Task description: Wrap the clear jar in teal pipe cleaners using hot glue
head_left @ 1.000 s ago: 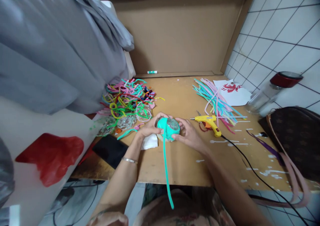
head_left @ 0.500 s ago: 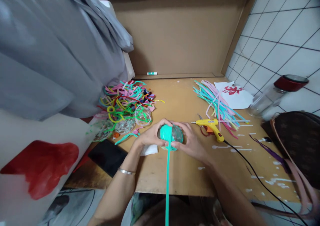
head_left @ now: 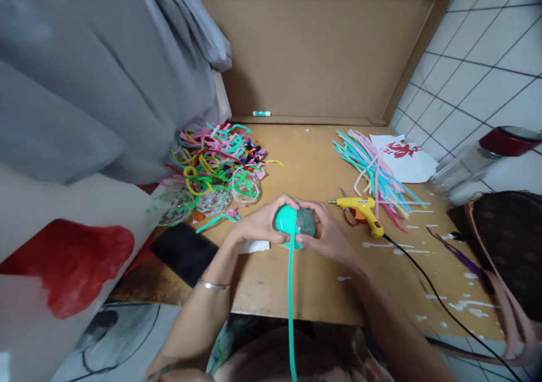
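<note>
Between my two hands is a clear round container [head_left: 305,222], its left part covered with turquoise pipe cleaner [head_left: 286,219]. One long turquoise strand [head_left: 291,297] runs from its front down past the table edge toward me. My left hand [head_left: 266,219] grips the wrapped side, thumb at the front near the strand. My right hand [head_left: 324,232] curls around the bare clear side, its thumb also close to the strand. The container's underside and far side are partly hidden by my fingers.
A yellow glue gun [head_left: 359,208] with a black cord lies right, by orange-handled scissors [head_left: 354,217]. Straight pipe cleaners [head_left: 372,165] lie behind it. Left are a tangled colourful pile [head_left: 220,159] and a black phone-like slab [head_left: 184,254]. A clear bottle [head_left: 466,167] and brown bag [head_left: 503,246] stand far right.
The view has tilted and shifted slightly, so everything sits a little differently in the picture. Both hands keep their hold on the container, and the strand still hangs down in front.
</note>
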Available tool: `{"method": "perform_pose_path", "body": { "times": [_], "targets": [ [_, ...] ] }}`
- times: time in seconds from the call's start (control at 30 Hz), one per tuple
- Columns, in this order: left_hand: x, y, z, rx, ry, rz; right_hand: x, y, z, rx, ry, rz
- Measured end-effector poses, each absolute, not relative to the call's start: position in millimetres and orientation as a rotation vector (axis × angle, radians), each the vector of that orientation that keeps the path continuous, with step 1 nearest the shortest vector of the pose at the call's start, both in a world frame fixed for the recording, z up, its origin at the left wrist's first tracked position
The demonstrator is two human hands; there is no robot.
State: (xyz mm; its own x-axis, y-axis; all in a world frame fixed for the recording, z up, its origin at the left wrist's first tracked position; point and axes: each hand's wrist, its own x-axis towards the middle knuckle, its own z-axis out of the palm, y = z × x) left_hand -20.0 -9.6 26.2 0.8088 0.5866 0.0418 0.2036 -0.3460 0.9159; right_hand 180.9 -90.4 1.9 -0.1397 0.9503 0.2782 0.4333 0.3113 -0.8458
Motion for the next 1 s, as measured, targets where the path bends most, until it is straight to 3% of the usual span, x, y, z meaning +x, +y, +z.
{"method": "perform_pose_path", "body": {
  "times": [0.23, 1.0],
  "targets": [
    [-21, -12, 29, 1.959, 0.598, 0.438, 182, -88, 0, -1.269, -1.716, 0.763],
    [-11, -16, 18, 1.959, 0.623, 0.552, 181, -82, -2, -1.213, -1.419, 1.174]
  ]
}}
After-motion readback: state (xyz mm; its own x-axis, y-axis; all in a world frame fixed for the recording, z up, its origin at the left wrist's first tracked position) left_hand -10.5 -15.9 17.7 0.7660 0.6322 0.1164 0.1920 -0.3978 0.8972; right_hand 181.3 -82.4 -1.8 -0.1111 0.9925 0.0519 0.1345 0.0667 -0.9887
